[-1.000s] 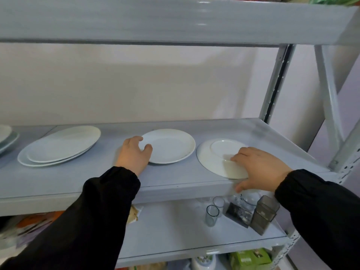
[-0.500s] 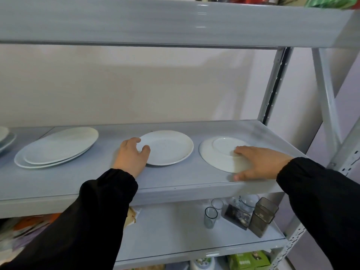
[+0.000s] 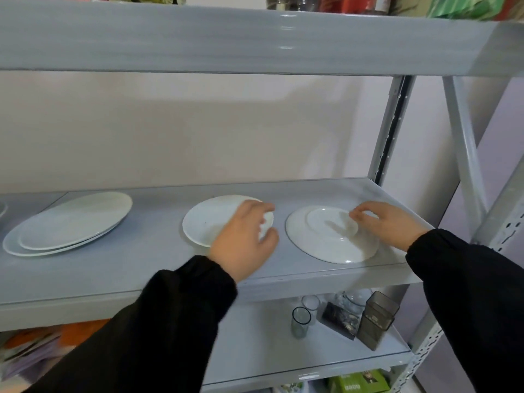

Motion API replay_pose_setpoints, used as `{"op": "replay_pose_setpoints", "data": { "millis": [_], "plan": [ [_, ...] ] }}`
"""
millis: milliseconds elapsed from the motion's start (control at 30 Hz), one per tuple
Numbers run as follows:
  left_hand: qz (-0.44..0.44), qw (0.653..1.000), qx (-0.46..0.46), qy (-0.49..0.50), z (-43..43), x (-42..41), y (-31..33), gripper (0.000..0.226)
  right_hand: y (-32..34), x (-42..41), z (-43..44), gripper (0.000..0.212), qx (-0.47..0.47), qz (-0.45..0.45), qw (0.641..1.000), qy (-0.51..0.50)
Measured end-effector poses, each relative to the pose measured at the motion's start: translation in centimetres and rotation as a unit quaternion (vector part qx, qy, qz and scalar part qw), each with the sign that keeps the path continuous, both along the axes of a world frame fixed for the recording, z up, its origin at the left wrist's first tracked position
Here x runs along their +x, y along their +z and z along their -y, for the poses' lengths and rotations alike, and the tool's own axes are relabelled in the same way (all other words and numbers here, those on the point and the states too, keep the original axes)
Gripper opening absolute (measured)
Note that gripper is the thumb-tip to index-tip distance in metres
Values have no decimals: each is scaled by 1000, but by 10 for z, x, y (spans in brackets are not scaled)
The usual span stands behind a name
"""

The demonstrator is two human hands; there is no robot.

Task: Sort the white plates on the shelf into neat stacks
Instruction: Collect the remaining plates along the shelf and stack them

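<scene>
Two large white plates point(image 3: 71, 225) lie stacked at the left of the grey middle shelf point(image 3: 147, 268). At the shelf's centre sits a single white plate point(image 3: 209, 222). My left hand point(image 3: 245, 242), blurred, hovers over that plate's right rim with fingers and thumb spread. To the right lies an upside-down white plate point(image 3: 320, 239), foot ring up. My right hand point(image 3: 388, 222) rests on its far right side, with curled fingertips hooked on the ring. Both sleeves are black.
The shelf's right upright post point(image 3: 388, 131) and diagonal brace point(image 3: 465, 154) stand close to my right hand. The shelf above point(image 3: 226, 38) hangs low overhead. On the shelf below are glasses point(image 3: 300, 321), a dark plastic container point(image 3: 377, 319) and a small picture.
My left hand left the middle plate's left rim and swung across to its right rim. My right hand went from lying flat on the upturned plate to curling its fingers on the foot ring.
</scene>
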State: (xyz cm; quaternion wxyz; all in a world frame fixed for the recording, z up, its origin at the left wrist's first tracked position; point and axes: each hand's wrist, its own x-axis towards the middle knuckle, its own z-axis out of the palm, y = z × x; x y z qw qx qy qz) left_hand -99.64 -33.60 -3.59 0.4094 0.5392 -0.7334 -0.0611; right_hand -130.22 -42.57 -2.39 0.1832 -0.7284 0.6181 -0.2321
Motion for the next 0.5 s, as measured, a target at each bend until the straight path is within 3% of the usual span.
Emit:
{"op": "replay_pose_setpoints", "data": {
  "millis": [100, 267, 500],
  "plan": [
    [87, 988, 109, -63, 10, -48, -6, 62, -7, -6, 6, 56, 80, 38, 995, -54],
    [263, 939, 219, -18, 30, -79, -26, 103, -12, -3, 0, 55, 103, 69, 991, -57],
    [257, 939, 225, -39, 24, -79, -31, 118, -9, -9, -8, 35, 81, 170, 979, -83]
  ]
}}
